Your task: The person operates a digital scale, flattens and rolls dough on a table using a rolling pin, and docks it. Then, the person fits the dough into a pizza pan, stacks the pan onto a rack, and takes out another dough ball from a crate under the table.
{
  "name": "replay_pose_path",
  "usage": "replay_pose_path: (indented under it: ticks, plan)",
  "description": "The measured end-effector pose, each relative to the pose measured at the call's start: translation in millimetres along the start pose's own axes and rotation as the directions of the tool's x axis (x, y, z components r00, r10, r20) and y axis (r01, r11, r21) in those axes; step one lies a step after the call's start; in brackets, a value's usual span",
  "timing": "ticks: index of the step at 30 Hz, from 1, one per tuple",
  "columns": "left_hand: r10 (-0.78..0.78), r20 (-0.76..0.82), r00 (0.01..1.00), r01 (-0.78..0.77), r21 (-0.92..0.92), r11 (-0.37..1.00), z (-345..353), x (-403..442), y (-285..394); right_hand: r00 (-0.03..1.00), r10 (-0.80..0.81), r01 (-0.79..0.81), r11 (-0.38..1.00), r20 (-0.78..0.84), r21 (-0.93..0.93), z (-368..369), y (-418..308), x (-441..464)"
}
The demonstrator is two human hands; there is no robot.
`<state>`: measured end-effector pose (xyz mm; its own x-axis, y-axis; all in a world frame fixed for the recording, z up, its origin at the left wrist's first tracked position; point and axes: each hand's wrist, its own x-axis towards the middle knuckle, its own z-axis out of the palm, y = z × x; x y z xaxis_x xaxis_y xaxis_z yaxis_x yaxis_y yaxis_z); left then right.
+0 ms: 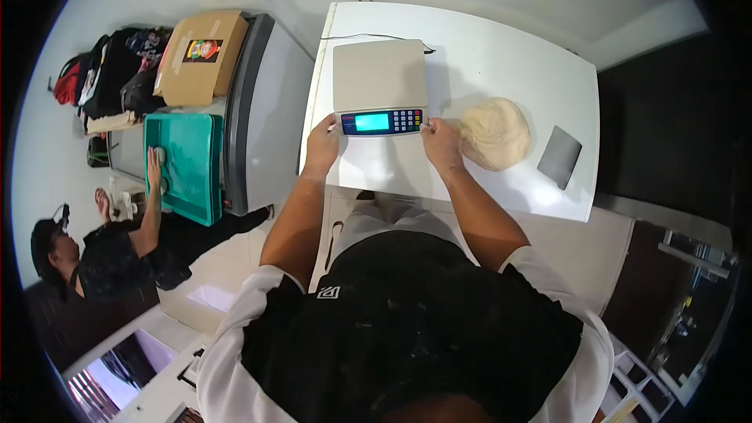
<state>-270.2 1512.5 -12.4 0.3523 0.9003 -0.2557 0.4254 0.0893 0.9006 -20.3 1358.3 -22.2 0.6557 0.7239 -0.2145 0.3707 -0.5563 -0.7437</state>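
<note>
A digital scale (380, 77) with a flat beige platform and a lit display sits on the white table (486, 47). My left hand (322, 143) grips the scale's front left corner, its fingers closed at the edge. At the front right corner, near the keypad, my right hand (442, 143) holds the scale in the same way. Just right of that hand rests a large round lump of pale dough (496, 134). Farther right lies a grey metal dough scraper (560, 157), flat on the tabletop.
A co-worker (110, 251) at the left has a hand over a green tray (182, 164) holding small round pieces. Behind the tray are a cardboard box (200, 59) and a pile of bags (117, 70). A thin cable (368, 35) runs behind the scale.
</note>
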Motion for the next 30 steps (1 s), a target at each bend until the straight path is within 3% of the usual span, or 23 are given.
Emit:
replay_pose_path:
  ticks: [4, 10, 15, 20, 24, 30]
  plan:
    - [0.102, -0.060, 0.993, -0.067, 0.423, 0.904, -0.1, 18.2, 0.7, 0.997, 0.073, -0.072, 0.995, 0.017, -0.073, 1.1, -9.3, 6.7]
    - [0.143, -0.072, 0.987, -0.107, 0.369, 0.923, -17.5, 42.2, -12.1, 0.994, 0.032, -0.042, 0.995, -0.103, -0.095, 18.3, -21.9, -3.5]
    - [0.099, 0.031, 0.995, -0.103, 0.251, 0.963, -24.6, 46.4, -19.2, 0.985, 0.129, -0.146, 0.977, -0.113, -0.155, 15.2, -29.9, 1.5]
    - [0.110, 0.036, 0.993, -0.116, 0.210, 0.971, -23.9, 47.1, -26.5, 0.994, 0.102, -0.108, 0.969, -0.040, -0.222, 12.0, -32.9, 6.3]
    - [0.112, 0.014, 0.994, -0.113, 0.109, 0.988, -21.7, 43.2, -23.3, 0.989, 0.079, -0.104, 0.973, -0.126, -0.208, 18.2, -36.3, 4.8]
    - [0.070, 0.044, 0.997, -0.077, 0.157, 0.985, -25.5, 41.7, -11.1, 0.997, 0.068, -0.072, 0.953, -0.023, -0.293, 3.7, -41.5, 13.2]
